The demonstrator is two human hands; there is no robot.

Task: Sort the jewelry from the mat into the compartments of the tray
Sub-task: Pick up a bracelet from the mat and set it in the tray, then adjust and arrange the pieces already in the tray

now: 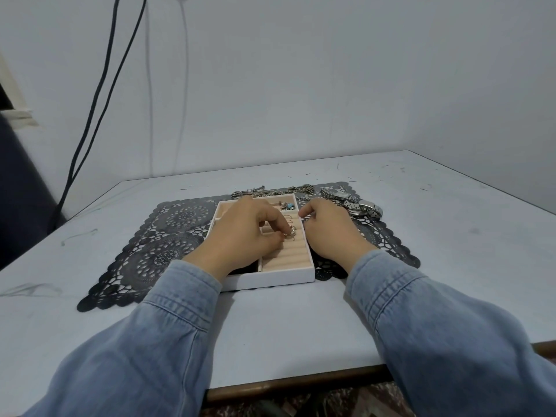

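A white tray [270, 279] with beige padded compartments sits on a black lace mat [144, 257]. My left hand [243, 236] is over the tray and pinches a small metallic ring [290, 231] above the ridged ring rolls [288, 257]. My right hand [331, 230] rests at the tray's right rim with its fingers curled against the edge; whether it holds anything is hidden. A piece with a turquoise stone [289, 205] lies in a far compartment. Silver chains [270, 191] and metal watches [358, 206] lie on the mat behind and to the right of the tray.
The mat lies on a pale table [436, 236] whose front edge [301, 383] has a brown trim. Black cables [99, 94] hang down the wall at the left. A dark object [24, 188] stands beyond the table's left side.
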